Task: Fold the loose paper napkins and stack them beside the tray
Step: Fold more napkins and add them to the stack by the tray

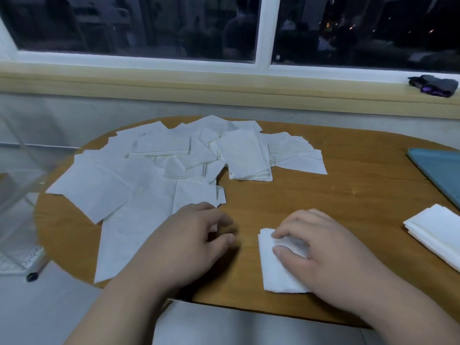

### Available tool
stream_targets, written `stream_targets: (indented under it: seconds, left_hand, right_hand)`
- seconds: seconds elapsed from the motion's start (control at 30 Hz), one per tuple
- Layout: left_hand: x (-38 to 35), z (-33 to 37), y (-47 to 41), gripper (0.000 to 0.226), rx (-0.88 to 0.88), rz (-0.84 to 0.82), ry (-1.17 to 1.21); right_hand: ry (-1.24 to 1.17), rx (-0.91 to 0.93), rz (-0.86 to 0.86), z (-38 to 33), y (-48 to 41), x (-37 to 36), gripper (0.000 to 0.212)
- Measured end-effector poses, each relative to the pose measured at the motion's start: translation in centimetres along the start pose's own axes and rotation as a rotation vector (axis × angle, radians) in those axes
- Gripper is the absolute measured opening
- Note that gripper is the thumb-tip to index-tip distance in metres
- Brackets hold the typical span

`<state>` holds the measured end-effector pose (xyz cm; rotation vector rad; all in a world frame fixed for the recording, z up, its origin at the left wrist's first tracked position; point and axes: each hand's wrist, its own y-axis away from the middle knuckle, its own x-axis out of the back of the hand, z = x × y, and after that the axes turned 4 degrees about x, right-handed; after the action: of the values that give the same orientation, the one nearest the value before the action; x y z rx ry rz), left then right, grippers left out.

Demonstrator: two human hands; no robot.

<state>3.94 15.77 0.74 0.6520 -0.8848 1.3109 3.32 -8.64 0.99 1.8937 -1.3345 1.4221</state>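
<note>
The right hand lay flat on a folded napkin at the near edge of the tabletop, fingers pinning it rather than gripping. The left hand hovered loosely curled and empty beside the loose napkins. The stack sat just beside the tray. The thin paper could spring open when lifted, or sliding it across might nudge the stack crooked.
</note>
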Motion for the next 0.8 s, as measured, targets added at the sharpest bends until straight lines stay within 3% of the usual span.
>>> stream_targets:
  seconds: [0.2,0.43,0.8]
  left_hand:
    - [2.8,-3.6,2.0,0.021,0.146,0.094,-0.045]
    - [4.3,-5.7,3.1,0.037,0.215,0.106,-0.008]
    - [4.7,-6.1,3.2,0.036,0.215,0.112,0.029]
  right_hand:
    - [0.088,0.088,-0.096,-5.1,-5.3,-2.2,0.026]
    - [0.252,0.077,-0.227,-7.6,-9.4,-4.1,0.035]
    - [0.317,0.048,-0.204,-7.2,-9.7,-4.9,0.017]
